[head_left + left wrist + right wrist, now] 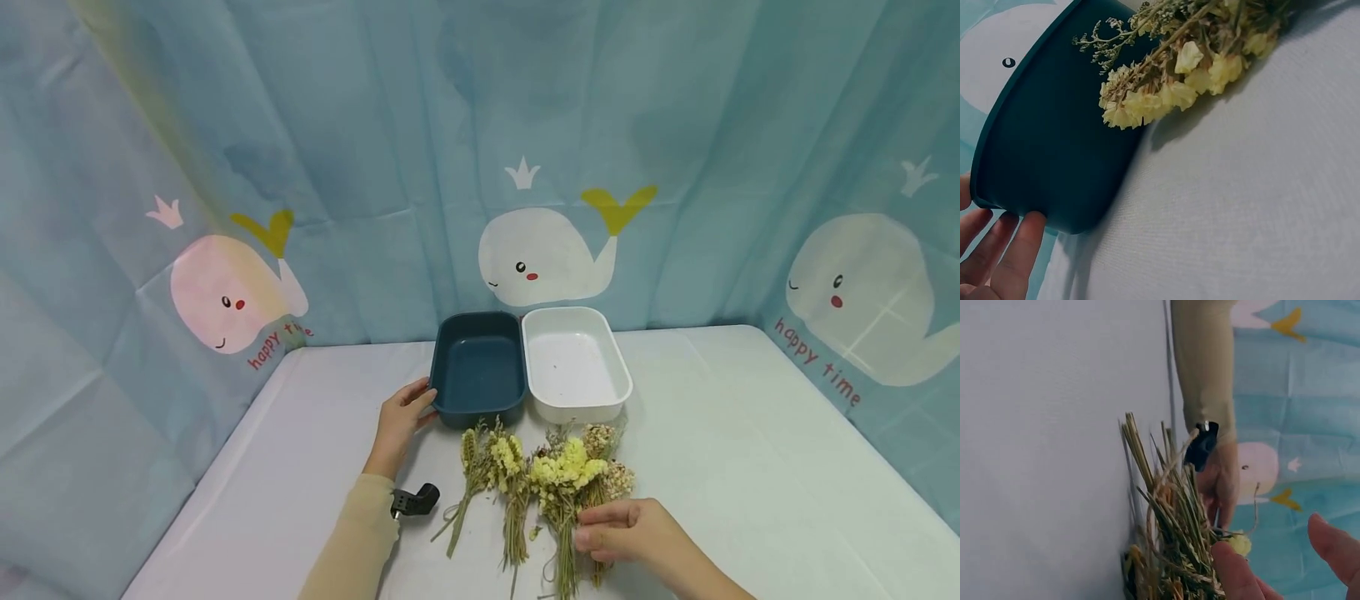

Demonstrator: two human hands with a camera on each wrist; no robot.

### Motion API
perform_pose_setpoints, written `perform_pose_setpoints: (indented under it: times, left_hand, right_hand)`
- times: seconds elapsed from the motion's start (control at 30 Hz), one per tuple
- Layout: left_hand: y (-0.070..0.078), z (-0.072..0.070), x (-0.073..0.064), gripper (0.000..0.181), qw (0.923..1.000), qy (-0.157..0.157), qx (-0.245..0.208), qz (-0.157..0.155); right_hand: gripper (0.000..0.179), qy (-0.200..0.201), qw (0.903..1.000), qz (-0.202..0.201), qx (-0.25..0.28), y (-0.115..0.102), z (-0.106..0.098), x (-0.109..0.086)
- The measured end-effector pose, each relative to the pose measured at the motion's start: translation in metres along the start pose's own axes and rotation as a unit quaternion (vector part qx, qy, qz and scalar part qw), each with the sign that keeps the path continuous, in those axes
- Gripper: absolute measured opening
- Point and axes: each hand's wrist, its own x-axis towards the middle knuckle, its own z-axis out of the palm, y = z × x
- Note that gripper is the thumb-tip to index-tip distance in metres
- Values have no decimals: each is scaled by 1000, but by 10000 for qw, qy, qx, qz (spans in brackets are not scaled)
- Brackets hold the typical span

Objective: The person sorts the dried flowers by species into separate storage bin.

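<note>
Yellow flwr bunch (562, 505) lies just L of R grip (621, 530).

L wrist view: blue tub (1047, 137) & dried flwrs (1175, 90) cut off at top.

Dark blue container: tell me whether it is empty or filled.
Empty: the head view shows only bare floor inside the upright dark blue container.

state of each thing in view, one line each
dark blue tray: upright, lidless
white tray: upright, lidless
flower bunches: lying on table
left hand: touching dark blue tray
right hand: at flower bunches, thumb and finger parted
black device: worn at left sleeve
curtain: hanging, creased
</note>
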Motion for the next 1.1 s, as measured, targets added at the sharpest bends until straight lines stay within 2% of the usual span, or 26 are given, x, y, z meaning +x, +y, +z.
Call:
perform_pose_setpoints:
  times: [0.1,0.3,0.63,0.87,0.97,1.1]
  left_hand:
    - [-1,0,0,49,10000,-19,-29,-23]
    - [-2,-1,-1,49,10000,-14,-85,-45]
    - [-3,-1,0,50,9999,-3,-123,-49]
    - [-3,-1,1,49,9999,40,-121,14]
    - [-4,0,0,48,9999,46,-116,29]
    - [-5,0,0,48,9999,65,-127,51]
  right_hand:
    - [47,-95,9998,139,-121,5,2,0]
    - [47,-348,9990,272,121,17,6,3]
    - [50,-60,9991,321,282,23,16,11]
    - [46,195,9971,380,635,21,23,14]
    - [48,178,9966,419,681,22,23,15]
    - [55,-36,9962,437,753,22,23,15]
